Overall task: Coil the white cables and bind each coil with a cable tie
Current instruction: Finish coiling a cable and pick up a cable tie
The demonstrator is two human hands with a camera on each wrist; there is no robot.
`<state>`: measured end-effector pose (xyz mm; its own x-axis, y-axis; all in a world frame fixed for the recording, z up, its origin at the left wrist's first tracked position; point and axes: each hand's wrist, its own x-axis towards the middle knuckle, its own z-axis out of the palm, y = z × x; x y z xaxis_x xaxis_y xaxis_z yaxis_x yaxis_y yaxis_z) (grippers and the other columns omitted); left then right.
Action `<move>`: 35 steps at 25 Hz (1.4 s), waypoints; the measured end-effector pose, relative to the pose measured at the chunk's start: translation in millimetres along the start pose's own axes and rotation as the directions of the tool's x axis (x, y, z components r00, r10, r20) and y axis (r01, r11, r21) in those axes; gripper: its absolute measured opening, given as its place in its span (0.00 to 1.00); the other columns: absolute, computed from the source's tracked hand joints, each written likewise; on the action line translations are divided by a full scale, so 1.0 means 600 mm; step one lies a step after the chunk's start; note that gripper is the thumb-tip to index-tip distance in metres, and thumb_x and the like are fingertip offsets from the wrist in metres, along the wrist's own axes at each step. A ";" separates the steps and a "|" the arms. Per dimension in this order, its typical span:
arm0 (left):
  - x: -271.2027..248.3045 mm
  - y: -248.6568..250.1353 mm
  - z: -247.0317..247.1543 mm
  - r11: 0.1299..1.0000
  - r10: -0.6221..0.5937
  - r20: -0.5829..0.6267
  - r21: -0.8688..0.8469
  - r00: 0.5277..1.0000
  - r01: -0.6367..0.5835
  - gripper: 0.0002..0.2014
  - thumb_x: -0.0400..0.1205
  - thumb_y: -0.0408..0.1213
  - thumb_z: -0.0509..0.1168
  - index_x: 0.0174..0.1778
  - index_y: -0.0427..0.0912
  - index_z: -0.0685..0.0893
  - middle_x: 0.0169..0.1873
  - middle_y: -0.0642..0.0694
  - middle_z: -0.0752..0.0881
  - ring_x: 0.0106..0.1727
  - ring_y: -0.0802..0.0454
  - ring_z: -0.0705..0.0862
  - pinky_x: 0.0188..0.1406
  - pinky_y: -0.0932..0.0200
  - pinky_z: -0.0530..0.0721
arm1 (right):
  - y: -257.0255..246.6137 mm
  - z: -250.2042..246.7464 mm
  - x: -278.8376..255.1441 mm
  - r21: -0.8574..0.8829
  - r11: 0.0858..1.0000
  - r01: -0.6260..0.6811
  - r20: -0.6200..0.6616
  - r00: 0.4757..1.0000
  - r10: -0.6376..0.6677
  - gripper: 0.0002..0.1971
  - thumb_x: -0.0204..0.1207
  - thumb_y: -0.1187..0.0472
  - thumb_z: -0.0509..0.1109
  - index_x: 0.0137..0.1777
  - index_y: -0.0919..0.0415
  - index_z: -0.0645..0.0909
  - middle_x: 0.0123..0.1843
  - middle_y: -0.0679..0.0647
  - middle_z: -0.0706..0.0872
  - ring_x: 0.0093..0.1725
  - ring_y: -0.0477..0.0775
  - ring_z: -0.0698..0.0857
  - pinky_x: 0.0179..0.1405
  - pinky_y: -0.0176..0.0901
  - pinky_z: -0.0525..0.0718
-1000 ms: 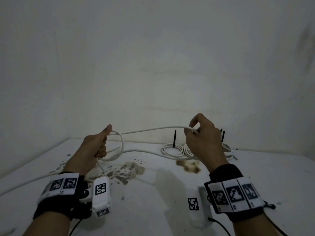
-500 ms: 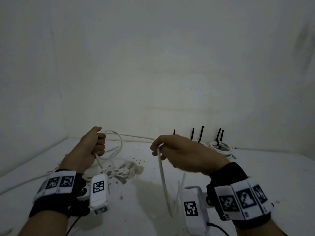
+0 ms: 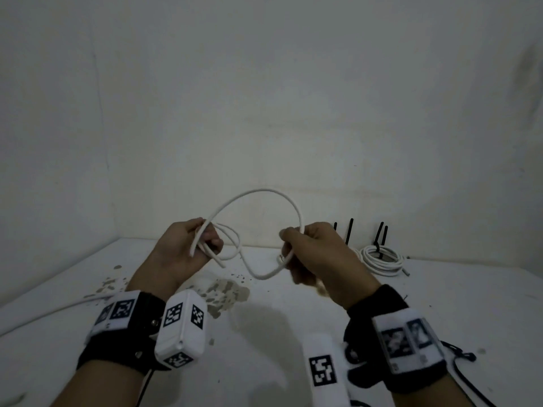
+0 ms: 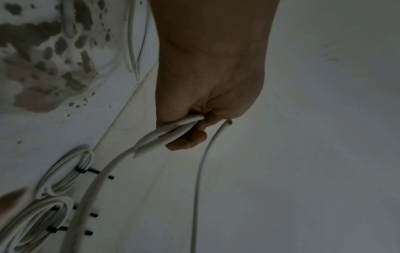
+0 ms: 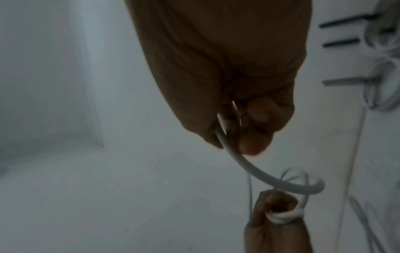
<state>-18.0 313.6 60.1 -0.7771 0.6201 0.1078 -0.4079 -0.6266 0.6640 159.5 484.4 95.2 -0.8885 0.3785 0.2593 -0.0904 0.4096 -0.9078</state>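
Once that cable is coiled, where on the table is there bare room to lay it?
Bare table lies right of the right hand, in front of the finished coils crowding the back wall. Left of centre is the stained patch.

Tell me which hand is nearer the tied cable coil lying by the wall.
Right. The right hand is just left of the tied cable coil, holding the white cable. The left hand grips the gathered loops farther left.
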 end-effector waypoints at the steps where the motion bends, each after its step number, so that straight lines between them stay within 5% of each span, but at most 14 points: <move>1: 0.003 -0.007 0.003 0.999 0.011 0.016 -0.031 1.000 -0.011 0.16 0.66 0.27 0.74 0.30 0.43 0.71 0.24 0.48 0.69 0.22 0.54 0.72 0.26 0.62 0.80 | -0.007 0.000 -0.006 0.140 0.989 -0.054 0.116 0.993 0.038 0.18 0.84 0.56 0.69 0.37 0.70 0.82 0.22 0.58 0.82 0.20 0.52 0.79 0.17 0.38 0.73; 4: 0.011 -0.024 0.018 0.995 0.011 -0.020 -0.100 1.000 -0.013 0.11 0.83 0.30 0.59 0.34 0.42 0.70 0.27 0.45 0.71 0.25 0.52 0.75 0.33 0.59 0.86 | -0.018 0.002 -0.018 0.324 0.939 -0.114 0.360 0.933 -0.011 0.17 0.80 0.53 0.72 0.37 0.67 0.82 0.29 0.61 0.84 0.27 0.57 0.85 0.22 0.41 0.82; 7: 0.013 -0.039 0.040 0.998 -0.035 -0.037 -0.047 0.999 0.033 0.14 0.89 0.37 0.49 0.38 0.40 0.72 0.35 0.42 0.73 0.36 0.48 0.77 0.42 0.53 0.90 | -0.024 0.005 -0.024 0.447 0.879 -0.165 0.434 0.899 -0.052 0.13 0.70 0.52 0.76 0.35 0.62 0.87 0.35 0.62 0.87 0.33 0.60 0.89 0.32 0.41 0.89; 9: 0.011 -0.048 0.050 0.995 -0.059 -0.064 0.071 0.996 0.063 0.14 0.90 0.40 0.50 0.42 0.39 0.74 0.39 0.39 0.76 0.40 0.46 0.78 0.38 0.54 0.91 | -0.023 0.005 -0.023 0.522 0.832 -0.186 0.434 0.898 -0.071 0.09 0.70 0.56 0.75 0.37 0.63 0.88 0.38 0.64 0.89 0.38 0.62 0.91 0.37 0.41 0.91; 13: 0.003 -0.062 0.064 0.953 -0.164 -0.051 0.248 0.985 0.172 0.17 0.88 0.42 0.54 0.58 0.30 0.79 0.51 0.30 0.84 0.45 0.43 0.84 0.41 0.54 0.87 | -0.012 0.012 -0.009 0.561 0.812 -0.161 0.305 0.952 -0.022 0.08 0.79 0.63 0.73 0.42 0.69 0.85 0.43 0.69 0.90 0.43 0.64 0.91 0.46 0.46 0.93; 15: -0.007 -0.069 0.080 0.910 -0.195 -0.040 0.364 0.980 0.196 0.17 0.88 0.41 0.54 0.52 0.29 0.80 0.37 0.33 0.87 0.32 0.47 0.85 0.30 0.59 0.85 | -0.008 0.012 0.001 0.594 0.796 -0.117 0.167 0.986 0.020 0.08 0.79 0.64 0.74 0.42 0.69 0.82 0.40 0.69 0.89 0.40 0.63 0.91 0.42 0.45 0.93; 17: -0.020 -0.075 0.094 0.856 -0.241 -0.012 0.469 0.970 0.218 0.16 0.89 0.40 0.52 0.43 0.36 0.79 0.23 0.44 0.80 0.17 0.54 0.75 0.14 0.66 0.73 | -0.004 0.007 0.008 0.628 0.776 -0.057 0.036 0.998 0.045 0.09 0.79 0.63 0.75 0.42 0.69 0.81 0.35 0.67 0.88 0.36 0.60 0.91 0.38 0.42 0.93; 21: -0.042 -0.085 0.119 0.754 -0.345 0.051 0.609 0.937 0.245 0.17 0.89 0.46 0.52 0.39 0.43 0.77 0.20 0.52 0.63 0.13 0.61 0.56 0.11 0.68 0.54 | 0.009 0.001 0.013 0.608 0.794 0.016 -0.094 0.994 0.052 0.10 0.80 0.63 0.75 0.45 0.71 0.81 0.33 0.68 0.87 0.34 0.63 0.92 0.33 0.41 0.90; 24: -0.052 -0.086 0.126 0.673 -0.283 0.022 0.717 0.959 0.182 0.18 0.83 0.57 0.60 0.40 0.45 0.76 0.21 0.53 0.56 0.18 0.59 0.50 0.17 0.64 0.48 | 0.019 -0.015 0.023 0.566 0.818 -0.099 -0.100 0.977 0.187 0.15 0.81 0.55 0.73 0.42 0.68 0.82 0.32 0.62 0.89 0.32 0.62 0.91 0.36 0.49 0.91; 26: -0.050 -0.084 0.123 0.653 -0.211 0.004 0.745 0.977 0.138 0.19 0.78 0.58 0.64 0.41 0.43 0.75 0.21 0.54 0.56 0.18 0.59 0.51 0.17 0.64 0.48 | 0.036 -0.031 0.035 0.647 0.741 -0.180 -0.117 0.937 0.330 0.15 0.81 0.53 0.73 0.40 0.65 0.82 0.32 0.58 0.89 0.32 0.59 0.90 0.41 0.54 0.91; 29: -0.040 -0.078 0.111 0.681 -0.146 -0.025 0.723 0.989 0.119 0.19 0.75 0.56 0.67 0.34 0.45 0.71 0.18 0.54 0.56 0.15 0.60 0.52 0.16 0.65 0.49 | 0.065 -0.047 0.051 0.782 0.587 -0.211 -0.112 0.878 0.465 0.10 0.83 0.59 0.72 0.43 0.65 0.81 0.37 0.60 0.87 0.33 0.57 0.88 0.23 0.45 0.89; 35: -0.032 -0.069 0.096 0.738 -0.139 -0.062 0.659 0.988 0.146 0.25 0.74 0.56 0.69 0.27 0.51 0.59 0.16 0.55 0.54 0.14 0.58 0.51 0.13 0.67 0.51 | 0.104 -0.040 0.046 0.732 0.638 -0.240 -0.184 0.832 0.524 0.17 0.70 0.55 0.84 0.50 0.64 0.84 0.41 0.58 0.87 0.31 0.54 0.88 0.23 0.41 0.87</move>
<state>41.6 354.7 73.3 -0.7411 0.6706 -0.0321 -0.0986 -0.0614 0.9932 140.0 540.5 53.8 -0.7040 0.6817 -0.1991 -0.1739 -0.4373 -0.8823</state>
